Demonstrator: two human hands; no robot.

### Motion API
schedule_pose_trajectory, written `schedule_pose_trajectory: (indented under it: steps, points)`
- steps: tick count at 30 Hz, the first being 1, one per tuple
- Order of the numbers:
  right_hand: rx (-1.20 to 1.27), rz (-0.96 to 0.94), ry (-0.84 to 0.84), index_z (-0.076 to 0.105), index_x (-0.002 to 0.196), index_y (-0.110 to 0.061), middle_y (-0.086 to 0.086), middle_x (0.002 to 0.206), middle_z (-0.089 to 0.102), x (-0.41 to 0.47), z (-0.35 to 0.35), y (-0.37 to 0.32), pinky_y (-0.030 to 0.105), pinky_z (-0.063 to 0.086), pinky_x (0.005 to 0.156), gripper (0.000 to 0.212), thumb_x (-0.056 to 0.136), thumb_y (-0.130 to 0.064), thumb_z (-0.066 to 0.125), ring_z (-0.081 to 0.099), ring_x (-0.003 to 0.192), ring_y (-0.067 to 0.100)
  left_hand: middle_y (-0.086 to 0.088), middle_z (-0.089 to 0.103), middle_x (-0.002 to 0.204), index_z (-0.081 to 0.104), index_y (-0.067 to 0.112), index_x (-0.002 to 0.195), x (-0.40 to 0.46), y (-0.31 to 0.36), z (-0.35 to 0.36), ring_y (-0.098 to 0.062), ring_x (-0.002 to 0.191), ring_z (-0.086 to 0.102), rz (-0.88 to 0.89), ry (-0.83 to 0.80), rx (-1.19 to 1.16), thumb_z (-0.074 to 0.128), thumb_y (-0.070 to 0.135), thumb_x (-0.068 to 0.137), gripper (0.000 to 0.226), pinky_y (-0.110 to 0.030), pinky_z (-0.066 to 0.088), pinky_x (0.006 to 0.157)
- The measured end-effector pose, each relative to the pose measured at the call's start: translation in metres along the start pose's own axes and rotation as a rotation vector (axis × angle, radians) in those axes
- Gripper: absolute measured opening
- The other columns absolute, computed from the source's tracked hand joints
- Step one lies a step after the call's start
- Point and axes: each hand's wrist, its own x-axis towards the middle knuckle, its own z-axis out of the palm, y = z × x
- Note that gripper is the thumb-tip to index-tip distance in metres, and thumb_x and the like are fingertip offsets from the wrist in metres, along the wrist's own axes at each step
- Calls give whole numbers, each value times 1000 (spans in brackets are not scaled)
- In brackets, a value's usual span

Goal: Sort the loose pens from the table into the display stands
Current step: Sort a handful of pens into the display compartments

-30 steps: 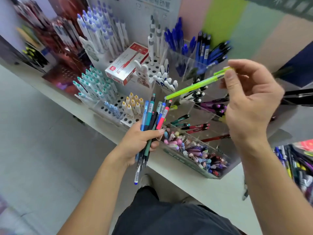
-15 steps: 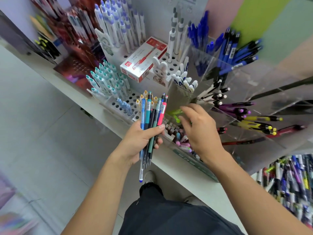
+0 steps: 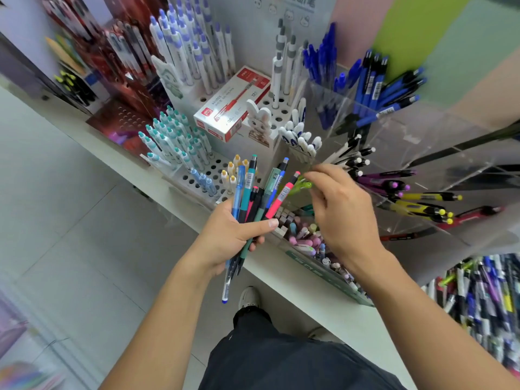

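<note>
- A bundle of pens (image 3: 254, 204) is clenched in the left hand (image 3: 233, 237), just left of the clear stand (image 3: 422, 175), over the table (image 3: 284, 274) edge.
- Long axes run roughly upright, fanned slightly; clicker ends point up and away, tips down toward the floor.
- Right hand (image 3: 340, 215) is seen at the stand front, fingers curled near a green pen (image 3: 302, 187); whether it is pinched cannot be told.
- Pens are judged light, stiff, smooth and slippery; best pinched mid-barrel or at the rubber section.
- More loose pens (image 3: 484, 299) are piled right of the stand.
</note>
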Motion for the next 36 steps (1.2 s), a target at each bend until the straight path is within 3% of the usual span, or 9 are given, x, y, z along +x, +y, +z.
schedule_pose_trajectory:
  steps: [2,5,10,12,15,19,25,31,36]
  points:
    - [311,187,28,74,109,-15,-6,99,72,-4,-20,-1,31,54,76,18,96,-10,64,66,86,12,3,65,66,62,10,101,-2,5,7,-18,58,56,13,-63,82,81,10,82,27,-28,46,51]
    - [764,438,-152,72,104,-22,-7,82,73,-4,-46,-1,22,51,65,17,89,-29,74,64,72,4,5,66,65,60,16,102,-6,13,27,-18,57,55,41,-216,175,79,9,85,26,-29,46,50]
    - [871,507,-146,64,108,-18,10,73,72,-11,-62,17,45,57,70,31,82,-18,82,62,68,20,-2,71,74,61,22,105,-4,21,58,-16,56,56,100,-295,248,80,9,84,31,-31,44,50]
    - [906,529,-95,65,107,-18,12,70,68,-17,-65,19,42,55,67,29,83,-9,81,58,67,21,-8,71,78,61,25,107,-2,22,67,-18,57,56,123,-314,287,81,12,84,33,-32,44,50]
    - [883,565,35,64,106,-13,6,69,69,-25,-74,24,25,51,62,29,83,1,76,58,65,14,-5,68,74,61,23,104,-2,24,82,-18,57,57,110,-332,286,77,15,86,25,-29,46,49]
    - [962,544,117,69,109,-14,8,84,75,-35,-91,35,27,54,75,26,87,-3,76,65,76,11,-4,68,75,61,12,97,-7,23,102,-14,53,54,12,-336,111,69,31,83,25,-25,42,46]
    - [1049,469,274,70,108,-17,8,94,73,-45,-113,40,25,54,83,23,91,-1,70,71,92,23,-7,65,81,63,8,95,-7,22,117,-12,54,49,-136,-433,-150,66,30,87,24,-18,37,43]
    - [1122,407,260,66,109,-9,11,98,75,-47,-125,39,23,54,76,18,92,-1,65,72,93,19,-3,59,77,59,8,98,-3,19,124,-9,51,47,-189,-517,-272,63,27,88,22,-16,36,41]
    - [1126,310,382,65,100,-11,2,95,77,-55,-148,50,27,56,81,18,84,-6,70,73,94,18,-4,57,77,55,6,101,-3,13,123,-9,51,45,-164,-394,-286,70,22,90,24,-17,36,41]
